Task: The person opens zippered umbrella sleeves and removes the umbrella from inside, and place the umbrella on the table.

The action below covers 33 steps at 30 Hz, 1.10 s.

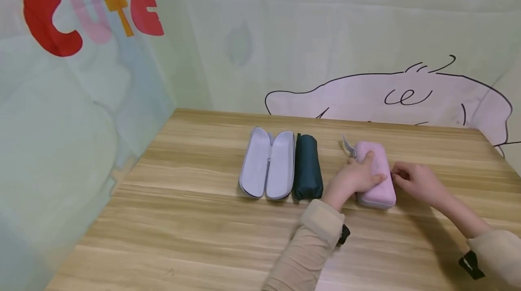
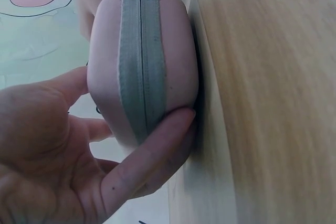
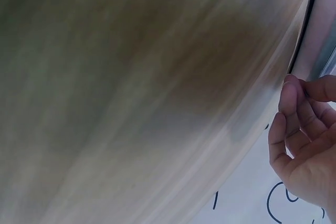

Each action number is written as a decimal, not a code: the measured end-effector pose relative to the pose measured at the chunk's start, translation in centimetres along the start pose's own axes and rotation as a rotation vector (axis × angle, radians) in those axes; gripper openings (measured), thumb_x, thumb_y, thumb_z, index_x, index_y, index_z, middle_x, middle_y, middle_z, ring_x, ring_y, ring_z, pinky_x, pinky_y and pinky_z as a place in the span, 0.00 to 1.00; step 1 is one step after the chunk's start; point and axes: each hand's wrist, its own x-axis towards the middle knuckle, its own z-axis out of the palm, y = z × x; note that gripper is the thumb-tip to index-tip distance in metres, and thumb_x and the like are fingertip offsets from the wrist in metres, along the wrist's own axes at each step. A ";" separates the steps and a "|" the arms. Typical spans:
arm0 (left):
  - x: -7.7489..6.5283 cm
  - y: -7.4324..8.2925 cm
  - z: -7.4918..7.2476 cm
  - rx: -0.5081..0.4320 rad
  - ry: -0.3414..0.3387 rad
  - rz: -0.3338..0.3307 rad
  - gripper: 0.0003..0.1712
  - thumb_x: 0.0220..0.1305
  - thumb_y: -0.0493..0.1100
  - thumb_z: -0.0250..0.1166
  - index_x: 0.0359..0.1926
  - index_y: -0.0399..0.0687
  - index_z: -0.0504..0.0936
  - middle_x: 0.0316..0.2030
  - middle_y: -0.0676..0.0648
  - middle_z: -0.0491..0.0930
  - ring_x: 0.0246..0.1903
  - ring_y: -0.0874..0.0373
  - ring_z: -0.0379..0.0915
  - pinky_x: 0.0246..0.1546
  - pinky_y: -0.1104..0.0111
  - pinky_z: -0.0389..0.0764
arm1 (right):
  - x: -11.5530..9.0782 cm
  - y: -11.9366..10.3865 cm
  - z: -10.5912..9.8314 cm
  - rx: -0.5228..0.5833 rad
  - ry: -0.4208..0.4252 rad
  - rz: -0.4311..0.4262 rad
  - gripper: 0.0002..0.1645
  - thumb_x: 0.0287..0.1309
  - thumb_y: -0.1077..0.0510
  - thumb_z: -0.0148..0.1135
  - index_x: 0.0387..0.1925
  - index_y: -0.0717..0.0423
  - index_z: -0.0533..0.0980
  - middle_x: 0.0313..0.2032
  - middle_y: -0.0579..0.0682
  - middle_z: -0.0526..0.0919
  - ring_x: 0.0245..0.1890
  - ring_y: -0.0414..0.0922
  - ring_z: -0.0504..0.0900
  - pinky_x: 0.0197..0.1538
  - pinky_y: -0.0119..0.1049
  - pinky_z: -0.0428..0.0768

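A pink zip case [image 1: 376, 169] lies on the wooden table, with a grey zip band [image 2: 142, 61] round its side and a strap [image 1: 348, 145] sticking out at its far left. My left hand [image 1: 358, 177] grips it from the left, some fingers over the top and others along the side. At the case's right side, my right hand [image 1: 419, 182] has thumb and fingertips pinched together by the zip seam. The small zipper pull is mostly hidden between those fingertips [image 3: 289, 98]. Along the near end the zip is closed.
An open pale grey hard case [image 1: 254, 164] lies with both halves spread, left of the hands. Beside it rests a dark green folded umbrella [image 1: 308, 166] in a sleeve. A printed cloth backdrop [image 1: 228, 47] rises behind the wooden table [image 1: 183, 227].
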 end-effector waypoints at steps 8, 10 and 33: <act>0.1 0.0 0.1 -0.004 -0.001 -0.002 0.42 0.66 0.67 0.51 0.75 0.70 0.45 0.72 0.44 0.57 0.65 0.52 0.65 0.57 0.64 0.73 | -0.3 -0.1 -0.1 0.006 0.001 -0.004 0.09 0.53 0.67 0.62 0.25 0.50 0.76 0.16 0.38 0.70 0.18 0.27 0.60 0.23 0.28 0.62; 0.2 0.1 0.2 -0.003 -0.003 -0.005 0.42 0.66 0.67 0.51 0.75 0.70 0.45 0.72 0.44 0.57 0.64 0.52 0.65 0.56 0.64 0.73 | -0.4 -0.2 -0.1 0.008 0.000 -0.001 0.09 0.53 0.67 0.62 0.24 0.50 0.76 0.16 0.37 0.70 0.18 0.27 0.60 0.23 0.28 0.62; 0.1 0.2 0.3 -0.039 -0.012 -0.038 0.42 0.66 0.67 0.51 0.75 0.72 0.44 0.73 0.45 0.54 0.61 0.51 0.68 0.34 0.69 0.77 | -1.2 -0.7 -0.1 0.008 -0.024 0.033 0.08 0.54 0.66 0.61 0.25 0.49 0.76 0.16 0.37 0.71 0.18 0.28 0.62 0.23 0.28 0.62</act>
